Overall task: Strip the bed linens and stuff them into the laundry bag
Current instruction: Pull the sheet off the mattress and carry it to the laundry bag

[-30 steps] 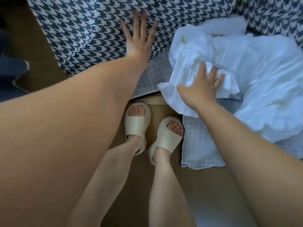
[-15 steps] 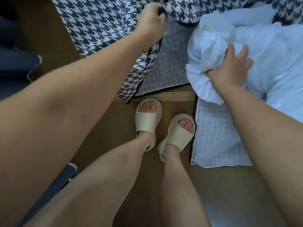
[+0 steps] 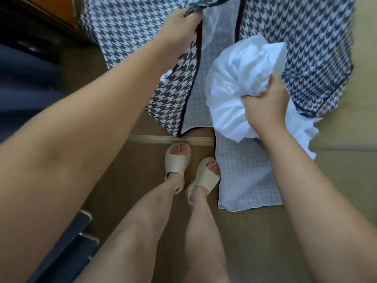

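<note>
The white linen (image 3: 240, 78) is bunched into one loose bundle. It lies at the open mouth of the bag (image 3: 310, 48), which is spread on the floor (image 3: 336, 201) in front of the person. The right hand (image 3: 265, 107) grips the near part of the bundle, with the fingers closed into the cloth. A tail of the linen hangs out over the bag's near right edge and reaches the floor.

The left hand (image 3: 179, 23) holds the left flap (image 3: 173, 88) of the bag, fingers curled round its top edge, and lifts it so that the pale lining (image 3: 220, 37) shows. Another pale panel (image 3: 244, 180) of the bag lies flat beside the right slipper (image 3: 206, 176). The left slipper (image 3: 177, 160) stands at a wooden strip (image 3: 155, 138) on the floor.

I judge the stripping is done for this piece, because the linen is already off the bed and at the bag. The stuffing is only partly done: the bundle must be pushed down inside, the loose tail tucked in, and the bag perhaps closed. The bed is not in view, so I cannot tell if more linen waits there.
</note>
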{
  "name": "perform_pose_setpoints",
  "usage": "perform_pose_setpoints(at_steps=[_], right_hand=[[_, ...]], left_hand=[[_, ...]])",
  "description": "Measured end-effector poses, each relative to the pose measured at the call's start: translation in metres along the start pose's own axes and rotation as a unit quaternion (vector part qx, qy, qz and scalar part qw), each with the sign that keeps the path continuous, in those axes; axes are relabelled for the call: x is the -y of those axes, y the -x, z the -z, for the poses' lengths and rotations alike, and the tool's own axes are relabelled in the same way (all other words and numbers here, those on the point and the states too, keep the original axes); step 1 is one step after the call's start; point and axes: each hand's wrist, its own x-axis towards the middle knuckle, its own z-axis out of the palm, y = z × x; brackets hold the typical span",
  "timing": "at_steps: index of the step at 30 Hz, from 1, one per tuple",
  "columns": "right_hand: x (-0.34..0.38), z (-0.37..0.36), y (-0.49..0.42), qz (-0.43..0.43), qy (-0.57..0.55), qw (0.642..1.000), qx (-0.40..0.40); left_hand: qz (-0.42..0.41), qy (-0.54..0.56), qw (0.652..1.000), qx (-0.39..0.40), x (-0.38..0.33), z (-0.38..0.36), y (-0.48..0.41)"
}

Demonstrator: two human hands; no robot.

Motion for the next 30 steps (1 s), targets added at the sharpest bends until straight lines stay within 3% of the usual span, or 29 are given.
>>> perform_pose_setpoints(at_steps=[4, 7, 10, 12, 15, 17, 19, 22, 26, 30], right_hand=[[0.062, 0.008, 0.015, 0.047, -0.069, 0.987, 0.141], [0.101, 0.001, 0.013, 0.068, -0.03, 0.972, 0.221], [0.127, -0.013, 0.007, 0.087, 0.027, 0.98, 0.176], [0.139, -0.025, 0.005, 0.057, 0.016, 0.992, 0.112], [0.159, -0.044, 0.001, -0.029, -0.132, 0.99, -0.028], [0.167, -0.059, -0.002, -0.063, -0.258, 0.963, -0.048], [0.161, -0.079, -0.007, -0.054, -0.243, 0.967, 0.053], [0.127, -0.102, -0.01, -0.041, -0.124, 0.97, 0.203], [0.063, -0.112, -0.003, -0.101, -0.109, 0.968, 0.201], [-0.032, -0.095, 0.027, -0.196, 0.012, 0.973, 0.125]], left_hand=[[-0.019, 0.008, 0.999, 0.039, -0.047, 0.046, 0.024], [-0.015, -0.022, 0.999, 0.025, -0.071, 0.082, 0.033], [0.001, 0.007, 1.0, -0.022, -0.083, 0.113, 0.045], [0.014, -0.006, 0.999, -0.032, -0.077, 0.124, 0.052], [0.018, 0.055, 0.998, -0.014, -0.056, 0.124, 0.055], [0.015, 0.11, 0.993, -0.03, -0.045, 0.123, 0.05], [0.01, 0.073, 0.995, -0.066, -0.035, 0.12, 0.039], [-0.035, -0.099, 0.991, -0.081, -0.015, 0.103, 0.025], [-0.034, -0.239, 0.97, -0.016, 0.022, 0.068, 0.012], [-0.063, -0.316, 0.947, -0.019, 0.054, 0.03, 0.008]])
